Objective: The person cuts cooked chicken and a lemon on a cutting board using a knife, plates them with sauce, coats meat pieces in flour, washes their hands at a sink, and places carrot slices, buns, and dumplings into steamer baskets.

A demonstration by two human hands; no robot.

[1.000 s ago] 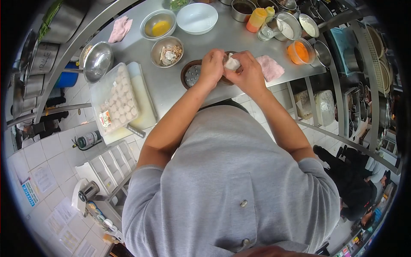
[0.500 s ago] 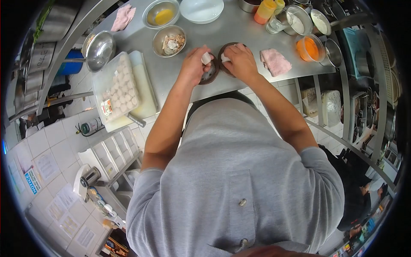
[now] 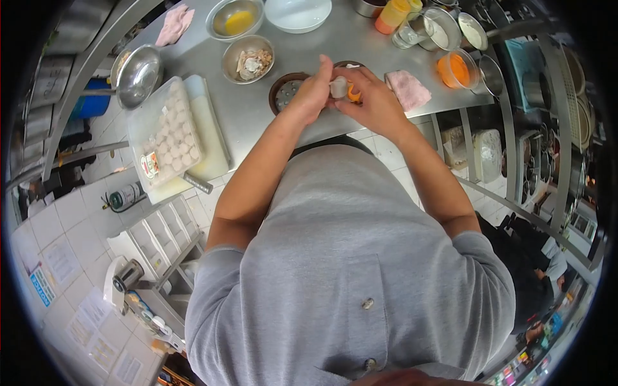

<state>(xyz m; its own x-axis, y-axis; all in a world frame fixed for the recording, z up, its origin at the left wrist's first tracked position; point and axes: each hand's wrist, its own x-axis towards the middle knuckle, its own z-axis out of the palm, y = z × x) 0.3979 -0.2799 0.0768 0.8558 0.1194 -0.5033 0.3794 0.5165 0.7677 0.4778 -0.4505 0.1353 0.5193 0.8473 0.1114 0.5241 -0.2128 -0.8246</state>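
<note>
My left hand [image 3: 313, 96] and my right hand [image 3: 374, 103] meet over the near edge of the steel table. Pinched between their fingers is a small white piece [image 3: 338, 87], possibly dough or a dumpling; its kind is not clear. Something small and orange [image 3: 353, 93] shows beside it, inside the curl of my right fingers. Under my left hand sits a round brown dish [image 3: 277, 96] with a grey, dotted inside. A second brown dish [image 3: 347, 64] is mostly covered by my right hand.
Behind the dishes stand a steel bowl of pale mixture [image 3: 251, 62], a bowl with yellow liquid [image 3: 237, 22] and a white bowl [image 3: 299, 14]. To the left lies a tray of white balls [image 3: 174, 135]. Rightward are a pink cloth [image 3: 409, 90] and a tub of orange food [image 3: 454, 69].
My hands have come together from above the two dishes. The left moved right, uncovering more of the left dish. A white piece now sits between them, and orange shows in my right fingers.
</note>
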